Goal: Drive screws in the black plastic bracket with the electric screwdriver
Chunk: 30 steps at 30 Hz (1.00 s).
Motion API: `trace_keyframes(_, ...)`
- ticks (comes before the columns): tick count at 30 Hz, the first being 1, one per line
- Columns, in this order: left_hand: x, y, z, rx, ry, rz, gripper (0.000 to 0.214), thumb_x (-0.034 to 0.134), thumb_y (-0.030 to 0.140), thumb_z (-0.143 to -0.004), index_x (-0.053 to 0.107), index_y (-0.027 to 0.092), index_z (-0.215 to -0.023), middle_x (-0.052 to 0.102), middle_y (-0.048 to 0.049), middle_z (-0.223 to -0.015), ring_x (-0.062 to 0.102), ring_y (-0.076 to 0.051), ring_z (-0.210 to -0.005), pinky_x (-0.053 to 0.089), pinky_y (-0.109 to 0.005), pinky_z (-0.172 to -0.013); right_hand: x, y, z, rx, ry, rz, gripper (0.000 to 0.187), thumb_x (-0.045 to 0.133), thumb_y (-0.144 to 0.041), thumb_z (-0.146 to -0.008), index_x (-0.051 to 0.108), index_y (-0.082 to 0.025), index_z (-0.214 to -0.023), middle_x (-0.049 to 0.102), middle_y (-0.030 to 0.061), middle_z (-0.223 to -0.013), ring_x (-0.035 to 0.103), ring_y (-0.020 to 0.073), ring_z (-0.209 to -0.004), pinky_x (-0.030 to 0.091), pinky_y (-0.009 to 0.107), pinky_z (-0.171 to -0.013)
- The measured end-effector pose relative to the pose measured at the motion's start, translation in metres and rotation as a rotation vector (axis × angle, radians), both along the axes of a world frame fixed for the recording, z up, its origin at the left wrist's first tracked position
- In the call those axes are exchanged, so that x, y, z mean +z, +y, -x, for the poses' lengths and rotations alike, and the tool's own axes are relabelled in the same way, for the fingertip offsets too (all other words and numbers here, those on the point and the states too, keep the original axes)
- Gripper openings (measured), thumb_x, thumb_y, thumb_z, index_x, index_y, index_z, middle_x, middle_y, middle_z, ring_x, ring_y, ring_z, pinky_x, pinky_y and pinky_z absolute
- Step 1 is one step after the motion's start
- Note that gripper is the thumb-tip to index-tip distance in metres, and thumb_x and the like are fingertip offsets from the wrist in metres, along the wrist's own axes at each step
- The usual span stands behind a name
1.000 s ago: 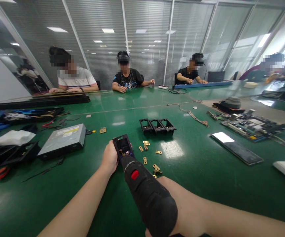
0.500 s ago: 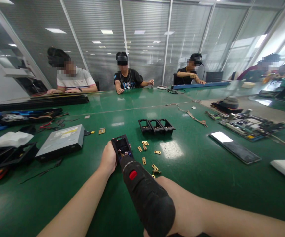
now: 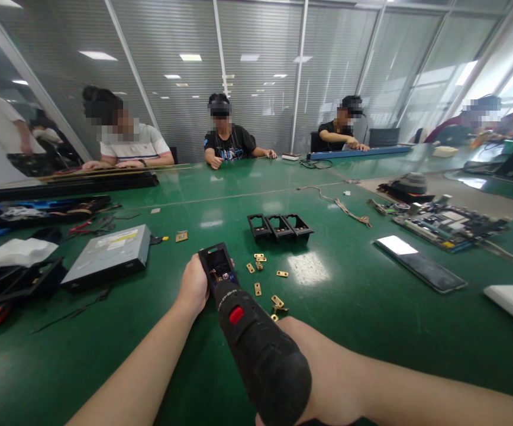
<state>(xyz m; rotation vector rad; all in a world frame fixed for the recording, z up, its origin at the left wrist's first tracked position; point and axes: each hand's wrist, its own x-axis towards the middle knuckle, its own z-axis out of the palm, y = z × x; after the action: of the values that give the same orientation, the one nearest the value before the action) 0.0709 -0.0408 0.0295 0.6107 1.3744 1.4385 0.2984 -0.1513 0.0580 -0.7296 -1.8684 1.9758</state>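
Head view. Green table [image 3: 384, 337] fills most of the ground, glossy, ceiling light reflected. Far edge: seated co-worker [image 3: 229, 142] in printed black T-shirt, forearms on the tabletop; to the right, another person in black, hands at a long blue bar [image 3: 358, 153]. Right side: bare circuit board [image 3: 449, 222], a cable running off it. Left side: silver drive [image 3: 107, 254], flat, label upward. Near centre: black power drill [image 3: 263, 361], slanting up-left. Right hand [image 3: 305, 343] wrapped around it, grip partly hidden behind the drill body. Left hand [image 3: 194, 287] grasping a small black housing [image 3: 215, 258] by its side, open face toward the wearer, just beyond the drill's nose. Bit contact cannot be told. Beyond and right of the housing: three black frames [image 3: 278, 235] in a row, touching or nearly so. Smallest: brass plates [image 3: 282, 274], scattered between frames and drill, some overlapping; metal glints inside the housing.
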Motion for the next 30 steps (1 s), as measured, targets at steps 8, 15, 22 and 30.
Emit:
trace_keyframes(8, 0.001, 0.000, -0.001, 0.013, -0.021, 0.007, 0.042, 0.048, 0.037, -0.101, 0.081, 0.011, -0.105, 0.084, -0.0164, -0.084, 0.082, -0.031, -0.072, 0.065, -0.038, -0.065, 0.012, -0.002, -0.003, 0.015, 0.006, 0.242, 0.047, 0.110, -0.023, -0.050, 0.066, -0.015, -0.065, 0.069, -0.0003, -0.066, 0.066, 0.0147, -0.061, 0.053, 0.023, -0.055)
trace_keyframes(15, -0.001, -0.001, 0.000, 0.005, -0.016, -0.008, 0.047, 0.045, 0.043, -0.107, 0.081, 0.012, -0.101, 0.085, -0.0166, -0.086, 0.082, -0.030, -0.075, 0.066, -0.038, -0.070, 0.012, -0.001, -0.003, 0.015, -0.024, 0.213, 0.044, 0.110, -0.026, -0.051, 0.070, -0.014, -0.065, 0.070, 0.0002, -0.067, 0.066, 0.0138, -0.063, 0.054, 0.022, -0.058)
trace_keyframes(22, -0.006, -0.002, 0.004, -0.023, -0.031, -0.042, 0.069, 0.038, 0.066, -0.113, 0.081, 0.013, -0.106, 0.084, -0.0184, -0.086, 0.083, -0.032, -0.077, 0.066, -0.039, -0.069, 0.015, -0.006, -0.001, -0.034, -0.008, 0.374, 0.057, 0.114, -0.030, -0.042, 0.068, -0.015, -0.071, 0.071, -0.0016, -0.069, 0.068, 0.0119, -0.059, 0.057, 0.017, -0.050)
trace_keyframes(30, -0.004, -0.003, 0.002, -0.008, -0.091, -0.035, 0.081, 0.032, 0.076, -0.111, 0.081, 0.012, -0.119, 0.084, -0.0174, -0.085, 0.082, -0.033, -0.074, 0.065, -0.041, -0.065, 0.013, -0.004, -0.001, -0.023, -0.037, 0.353, 0.060, 0.115, -0.032, -0.039, 0.069, -0.014, -0.073, 0.071, -0.0012, -0.068, 0.068, 0.0121, -0.060, 0.057, 0.018, -0.052)
